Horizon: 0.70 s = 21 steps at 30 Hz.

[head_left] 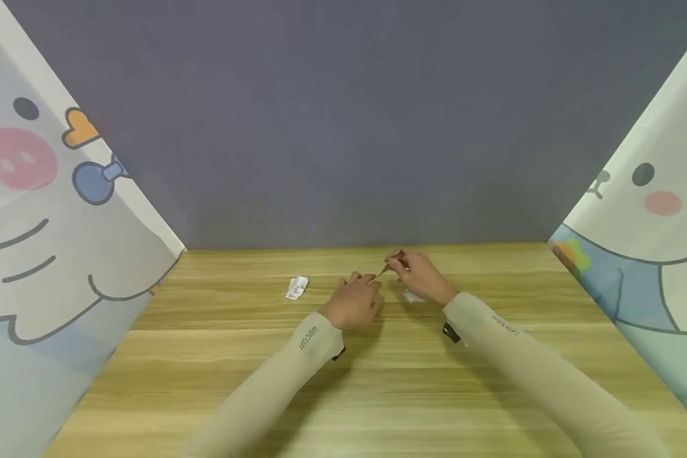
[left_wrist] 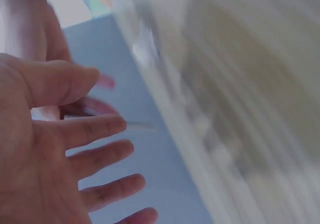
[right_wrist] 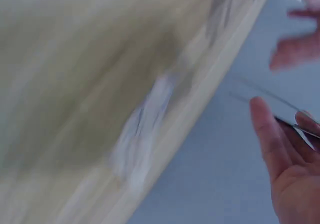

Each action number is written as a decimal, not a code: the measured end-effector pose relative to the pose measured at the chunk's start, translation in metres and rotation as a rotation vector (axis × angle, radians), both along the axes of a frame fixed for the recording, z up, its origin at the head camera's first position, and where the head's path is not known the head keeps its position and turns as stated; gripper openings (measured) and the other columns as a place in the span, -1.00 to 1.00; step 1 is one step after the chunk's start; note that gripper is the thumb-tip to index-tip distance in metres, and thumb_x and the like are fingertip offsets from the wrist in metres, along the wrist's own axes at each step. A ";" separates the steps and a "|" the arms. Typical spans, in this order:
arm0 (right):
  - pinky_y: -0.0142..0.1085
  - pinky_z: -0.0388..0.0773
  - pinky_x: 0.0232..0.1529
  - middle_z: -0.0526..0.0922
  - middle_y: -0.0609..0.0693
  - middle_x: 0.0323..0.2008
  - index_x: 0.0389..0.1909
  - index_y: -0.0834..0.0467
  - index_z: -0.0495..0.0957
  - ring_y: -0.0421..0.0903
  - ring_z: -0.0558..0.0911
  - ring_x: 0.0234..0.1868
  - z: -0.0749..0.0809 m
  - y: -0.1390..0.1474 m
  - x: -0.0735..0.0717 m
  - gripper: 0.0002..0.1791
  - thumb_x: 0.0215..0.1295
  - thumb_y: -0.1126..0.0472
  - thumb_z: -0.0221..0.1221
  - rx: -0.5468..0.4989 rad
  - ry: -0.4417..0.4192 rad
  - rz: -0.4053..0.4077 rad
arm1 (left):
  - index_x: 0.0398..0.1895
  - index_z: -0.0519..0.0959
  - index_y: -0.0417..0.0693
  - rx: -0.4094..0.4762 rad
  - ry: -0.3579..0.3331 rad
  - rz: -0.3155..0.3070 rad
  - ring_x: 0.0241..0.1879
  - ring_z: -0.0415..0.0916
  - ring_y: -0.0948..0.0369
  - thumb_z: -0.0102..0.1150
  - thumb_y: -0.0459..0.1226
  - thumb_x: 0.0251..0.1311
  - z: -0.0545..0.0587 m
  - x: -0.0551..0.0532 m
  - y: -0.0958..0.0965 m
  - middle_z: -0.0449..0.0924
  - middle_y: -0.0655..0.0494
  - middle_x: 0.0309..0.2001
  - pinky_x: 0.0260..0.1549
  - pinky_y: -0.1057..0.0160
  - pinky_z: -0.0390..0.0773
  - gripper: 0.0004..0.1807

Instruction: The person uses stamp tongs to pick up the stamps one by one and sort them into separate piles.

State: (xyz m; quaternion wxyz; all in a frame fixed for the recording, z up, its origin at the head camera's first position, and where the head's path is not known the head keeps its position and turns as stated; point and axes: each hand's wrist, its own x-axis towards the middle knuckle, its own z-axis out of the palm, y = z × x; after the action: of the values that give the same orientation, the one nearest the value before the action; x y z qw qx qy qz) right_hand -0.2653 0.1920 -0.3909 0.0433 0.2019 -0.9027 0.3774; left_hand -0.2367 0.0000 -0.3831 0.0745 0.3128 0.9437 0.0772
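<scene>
My right hand [head_left: 423,277] pinches tweezers [head_left: 385,269], their thin tips pointing down and left toward my left hand. Two slim prongs of the tweezers [right_wrist: 286,121] stand apart in the right wrist view. My left hand [head_left: 355,301] is just above the table, its fingertips close to the tweezers' tips. In the left wrist view, the left hand [left_wrist: 60,144] has its fingers spread and fairly straight, with nothing in its palm. A small white packet [head_left: 413,296] lies beneath my right hand, blurred in the right wrist view.
Further left on the wooden table [head_left: 378,394] lie white printed packets [head_left: 296,287], seemingly overlapping. A plain grey wall [head_left: 343,127] rises behind the table's far edge. Panels with cartoon animals [head_left: 40,242] stand at both sides.
</scene>
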 end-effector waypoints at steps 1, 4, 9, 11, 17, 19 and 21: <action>-0.17 0.57 -0.21 0.60 0.08 -0.04 0.06 0.15 0.53 0.03 0.60 -0.07 -0.002 -0.006 0.002 -0.70 0.48 0.15 -0.06 0.016 0.017 0.021 | 0.36 0.29 -0.06 0.015 0.013 0.018 0.33 0.08 0.00 -0.13 -0.04 0.42 0.002 -0.002 -0.008 0.14 0.01 0.39 0.17 -0.17 0.14 -0.47; -0.22 0.54 -0.21 0.56 -0.02 -0.05 0.12 0.14 0.53 -0.10 0.58 -0.16 -0.011 -0.023 0.008 -0.68 0.44 0.18 0.01 0.097 0.103 0.065 | 0.39 0.25 -0.08 0.057 0.043 0.085 0.34 0.06 0.00 -0.15 -0.03 0.42 0.006 -0.005 -0.029 0.11 -0.01 0.40 0.18 -0.17 0.13 -0.44; -0.35 0.52 -0.35 0.49 -0.11 -0.32 -0.02 0.20 0.63 -0.22 0.52 -0.37 -0.021 -0.032 0.024 -0.74 0.29 0.30 0.19 0.176 0.176 -0.031 | 0.39 0.22 -0.10 0.125 0.071 0.147 0.35 0.04 -0.02 -0.13 -0.02 0.41 0.008 0.000 -0.054 0.08 -0.06 0.41 0.17 -0.16 0.13 -0.42; -0.35 0.54 -0.37 0.57 -0.13 -0.36 -0.14 0.20 0.69 -0.22 0.56 -0.40 -0.024 -0.031 0.032 -0.80 0.21 0.35 0.25 0.176 0.139 -0.113 | 0.39 0.22 -0.11 0.132 0.083 0.151 0.34 0.05 -0.03 -0.11 -0.02 0.40 0.008 0.005 -0.060 0.08 -0.08 0.41 0.17 -0.15 0.13 -0.41; -0.30 0.56 -0.43 0.67 -0.02 -0.44 -0.29 0.21 0.68 -0.16 0.61 -0.45 -0.038 -0.030 0.054 -0.82 0.03 0.42 0.31 0.249 -0.023 -0.153 | 0.41 0.19 -0.11 0.176 0.093 0.153 0.36 0.00 -0.08 -0.14 0.04 0.41 0.009 0.023 -0.069 0.04 -0.08 0.43 0.20 -0.21 0.06 -0.36; -0.32 0.55 -0.47 0.66 -0.02 -0.48 -0.28 0.23 0.66 -0.17 0.60 -0.49 -0.042 -0.034 0.059 -0.82 0.03 0.40 0.32 0.256 -0.048 -0.125 | 0.45 0.13 -0.05 0.191 0.091 0.157 0.40 -0.11 -0.10 -0.26 0.11 0.42 0.010 0.028 -0.069 -0.04 -0.06 0.46 0.22 -0.24 -0.01 -0.33; -0.29 0.57 -0.43 0.67 0.03 -0.43 -0.24 0.27 0.63 -0.13 0.62 -0.47 -0.041 -0.036 0.064 -0.79 0.07 0.35 0.32 0.259 -0.034 -0.110 | 0.48 0.06 0.01 0.199 0.101 0.160 0.42 -0.25 -0.11 -0.38 0.17 0.41 0.011 0.032 -0.069 -0.13 -0.04 0.48 0.22 -0.27 -0.09 -0.30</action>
State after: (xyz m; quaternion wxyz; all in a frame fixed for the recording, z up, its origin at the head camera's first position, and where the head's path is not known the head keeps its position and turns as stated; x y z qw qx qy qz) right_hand -0.2013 0.1556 -0.4320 0.0223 0.1498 -0.9542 0.2581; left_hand -0.2051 -0.0689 -0.3717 -0.0110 0.2457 0.9560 0.1602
